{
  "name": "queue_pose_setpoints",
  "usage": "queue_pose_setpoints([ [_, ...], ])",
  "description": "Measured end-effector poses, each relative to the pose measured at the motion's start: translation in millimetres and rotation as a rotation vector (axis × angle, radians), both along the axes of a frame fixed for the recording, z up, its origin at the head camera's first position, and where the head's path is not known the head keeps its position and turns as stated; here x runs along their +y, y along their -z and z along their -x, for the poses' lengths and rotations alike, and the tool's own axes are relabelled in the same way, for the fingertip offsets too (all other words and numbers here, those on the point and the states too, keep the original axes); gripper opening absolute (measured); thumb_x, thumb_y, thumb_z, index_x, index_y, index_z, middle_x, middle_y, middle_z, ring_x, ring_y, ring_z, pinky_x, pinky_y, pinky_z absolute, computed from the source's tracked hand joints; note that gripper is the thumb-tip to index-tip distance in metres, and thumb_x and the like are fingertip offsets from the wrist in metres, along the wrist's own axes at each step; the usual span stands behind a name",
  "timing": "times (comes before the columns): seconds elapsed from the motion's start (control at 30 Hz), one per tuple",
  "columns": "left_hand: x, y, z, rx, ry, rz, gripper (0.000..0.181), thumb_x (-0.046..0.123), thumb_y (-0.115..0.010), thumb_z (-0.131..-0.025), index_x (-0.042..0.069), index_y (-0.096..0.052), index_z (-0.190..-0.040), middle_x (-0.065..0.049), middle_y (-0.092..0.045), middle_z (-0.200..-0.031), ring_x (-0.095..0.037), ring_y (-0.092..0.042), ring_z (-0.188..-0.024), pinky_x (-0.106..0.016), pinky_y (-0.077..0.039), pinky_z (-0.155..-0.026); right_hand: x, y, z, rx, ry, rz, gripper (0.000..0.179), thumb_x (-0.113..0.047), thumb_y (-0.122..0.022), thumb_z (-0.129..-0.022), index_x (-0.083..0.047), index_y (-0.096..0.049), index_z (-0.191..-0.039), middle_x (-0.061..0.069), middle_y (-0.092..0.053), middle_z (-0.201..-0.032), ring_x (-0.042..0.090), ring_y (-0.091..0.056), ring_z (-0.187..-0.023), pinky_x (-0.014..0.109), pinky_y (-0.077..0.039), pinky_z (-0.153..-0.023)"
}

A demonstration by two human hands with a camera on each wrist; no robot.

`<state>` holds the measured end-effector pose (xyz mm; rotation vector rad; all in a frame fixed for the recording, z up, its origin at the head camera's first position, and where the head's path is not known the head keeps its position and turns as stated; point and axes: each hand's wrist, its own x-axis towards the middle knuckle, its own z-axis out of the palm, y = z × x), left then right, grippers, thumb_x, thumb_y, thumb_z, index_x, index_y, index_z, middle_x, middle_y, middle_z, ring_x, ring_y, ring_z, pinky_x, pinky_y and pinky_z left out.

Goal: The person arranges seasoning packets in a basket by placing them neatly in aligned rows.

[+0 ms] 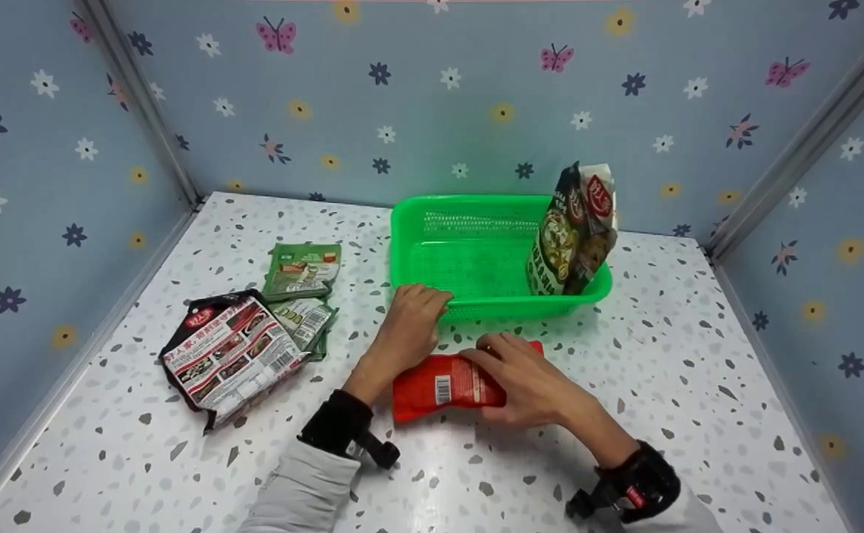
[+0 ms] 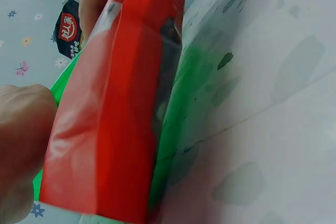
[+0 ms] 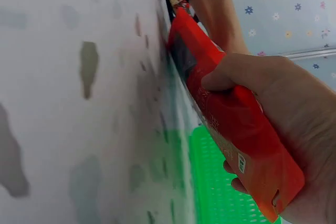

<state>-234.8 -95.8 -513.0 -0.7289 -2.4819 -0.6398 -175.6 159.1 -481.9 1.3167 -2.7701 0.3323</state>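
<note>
A red food packet (image 1: 439, 386) with a barcode lies before the green basket (image 1: 506, 307). My right hand (image 1: 524, 381) grips its right end, thumb on one side and fingers round the other, as the right wrist view shows. My left hand (image 1: 413, 326) holds the basket's near rim at its left corner, fingers curled over the edge. In the left wrist view the red packet (image 2: 121, 108) stands between the left hand (image 2: 23, 150) and the tabletop. Inside the basket, at its right end, dark and white food packets (image 1: 576, 229) stand upright.
Left of the basket lies a black-and-white food packet (image 1: 239, 355), partly over green packets (image 1: 302, 270). The speckled white table (image 1: 624, 407) is bounded by flowered panels (image 1: 446, 96) at the back and both sides.
</note>
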Motion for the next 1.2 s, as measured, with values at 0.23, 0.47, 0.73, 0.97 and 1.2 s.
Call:
queue_pose_setpoints([
  [0.23,0.5,2.2,1.4,0.043,0.006,-0.008,0.024,0.004,-0.068,-0.108,0.003,-0.078,-0.13,-0.014,-0.085,-0.118,-0.036,-0.075,-0.113,-0.053,-0.056,-0.108,11,-20.6,-0.6,-0.014,0.015,0.014,0.078,-0.034,-0.088,-0.085,-0.021,-0.062,-0.157,0.006,-0.06,-0.144,0.025,-0.056,-0.129,0.047,-0.055,-0.103],
  [0.47,0.8,0.8,2.5,0.017,0.011,-0.011,0.025,0.005,-0.066,-0.109,0.001,-0.078,-0.131,-0.016,-0.085,-0.12,-0.037,-0.076,-0.114,-0.055,-0.056,-0.108,20,-38.3,-5.9,-0.039,-0.002,0.018,0.08,-0.035,-0.089,-0.086,-0.021,-0.061,-0.159,0.005,-0.06,-0.146,0.024,-0.055,-0.129,0.047,-0.055,-0.103],
  [0.73,-2.2,1.1,2.0,-0.007,0.029,-0.019,0.026,0.003,-0.066,-0.11,0.002,-0.077,-0.133,-0.015,-0.085,-0.124,-0.037,-0.075,-0.116,-0.055,-0.055,-0.107,27,-58.7,-13.5,-0.049,-0.021,0.025,0.077,-0.038,-0.09,-0.086,-0.024,-0.063,-0.157,0.002,-0.062,-0.142,0.019,-0.055,-0.125,0.043,-0.053,-0.1],
  [0.97,-3.5,1.9,6.0,0.096,0.034,-0.013,0.022,0.003,-0.07,-0.107,0.002,-0.079,-0.127,-0.014,-0.085,-0.116,-0.035,-0.075,-0.108,-0.051,-0.056,-0.099,32,-70.2,-16.6,-0.019,-0.048,0.09,0.079,-0.039,-0.09,-0.086,-0.027,-0.062,-0.158,0.0,-0.062,-0.144,0.018,-0.055,-0.127,0.042,-0.053,-0.101],
  [1.2,-5.8,2.1,4.0,0.042,0.072,-0.059,0.023,0.004,-0.07,-0.108,0.001,-0.078,-0.13,-0.015,-0.084,-0.117,-0.035,-0.074,-0.112,-0.053,-0.055,-0.102,32,-71.0,-14.8,0.076,-0.08,0.203,0.086,-0.037,-0.09,-0.085,-0.026,-0.058,-0.164,0.001,-0.063,-0.147,0.02,-0.056,-0.134,0.046,-0.055,-0.105],
])
